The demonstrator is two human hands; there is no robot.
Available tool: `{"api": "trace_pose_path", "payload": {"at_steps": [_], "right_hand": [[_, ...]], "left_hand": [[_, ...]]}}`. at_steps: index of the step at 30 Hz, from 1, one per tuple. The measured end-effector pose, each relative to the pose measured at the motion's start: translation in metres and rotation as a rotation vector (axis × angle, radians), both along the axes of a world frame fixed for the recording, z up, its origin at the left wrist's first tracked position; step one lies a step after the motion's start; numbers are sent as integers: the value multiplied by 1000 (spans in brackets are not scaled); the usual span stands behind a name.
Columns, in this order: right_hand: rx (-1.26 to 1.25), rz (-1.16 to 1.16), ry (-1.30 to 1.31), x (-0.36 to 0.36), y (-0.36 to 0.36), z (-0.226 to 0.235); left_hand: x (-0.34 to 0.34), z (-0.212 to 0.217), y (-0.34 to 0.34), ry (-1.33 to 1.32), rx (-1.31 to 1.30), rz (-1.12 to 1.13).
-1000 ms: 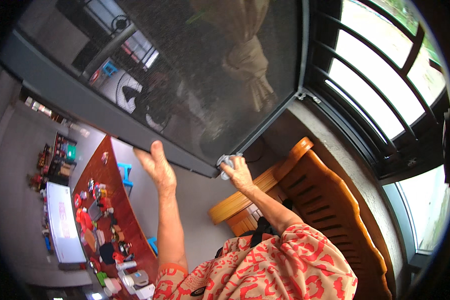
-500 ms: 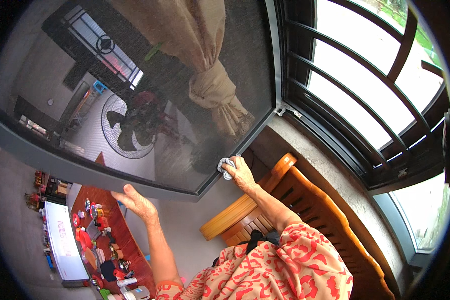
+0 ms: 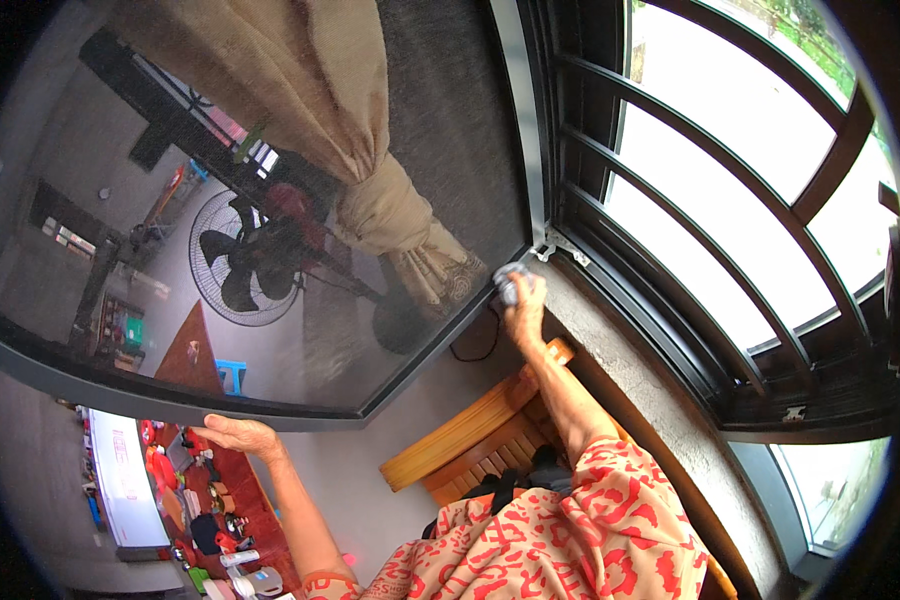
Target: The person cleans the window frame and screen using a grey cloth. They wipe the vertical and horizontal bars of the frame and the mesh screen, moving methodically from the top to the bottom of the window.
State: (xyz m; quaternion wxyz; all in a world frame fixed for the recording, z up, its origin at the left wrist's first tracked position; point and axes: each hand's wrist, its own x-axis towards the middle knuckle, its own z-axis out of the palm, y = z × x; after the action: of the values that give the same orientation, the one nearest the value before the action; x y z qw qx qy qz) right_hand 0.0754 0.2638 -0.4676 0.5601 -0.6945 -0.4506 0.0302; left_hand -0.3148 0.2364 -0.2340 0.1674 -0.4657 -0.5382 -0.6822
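Observation:
A large mesh screen panel (image 3: 450,120) in a dark grey frame (image 3: 220,408) stands swung open across the upper left. My right hand (image 3: 525,312) grips a bunched grey cloth (image 3: 511,284) and presses it against the frame's lower right edge, close to the hinge (image 3: 543,251). My left hand (image 3: 238,436) has its fingers stretched out and touches the underside of the frame's lower edge, at the left. Part of its fingers is hidden by the frame.
Through the mesh show a knotted beige curtain (image 3: 395,205) and a standing fan (image 3: 240,258). Dark window bars (image 3: 705,140) and a rough sill (image 3: 630,345) run along the right. Below are a wooden bench (image 3: 460,435) and a red-brown table (image 3: 270,520) crowded with small items.
My right hand has slid the cloth up and rightward along the frame edge toward the hinge. My left hand sits lower and further left in the view, which has also shifted.

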Motion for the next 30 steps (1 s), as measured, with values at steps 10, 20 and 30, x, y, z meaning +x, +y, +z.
{"api": "trace_pose_path", "payload": {"at_steps": [10, 20, 30], "right_hand": [[74, -143, 278, 38, 43, -10], [223, -42, 565, 37, 32, 8], [624, -22, -128, 97, 66, 285]], "left_hand": [[-30, -16, 12, -123, -48, 48], [-27, -15, 26, 29, 49, 96], [-39, -26, 48, 91, 48, 152]]}}
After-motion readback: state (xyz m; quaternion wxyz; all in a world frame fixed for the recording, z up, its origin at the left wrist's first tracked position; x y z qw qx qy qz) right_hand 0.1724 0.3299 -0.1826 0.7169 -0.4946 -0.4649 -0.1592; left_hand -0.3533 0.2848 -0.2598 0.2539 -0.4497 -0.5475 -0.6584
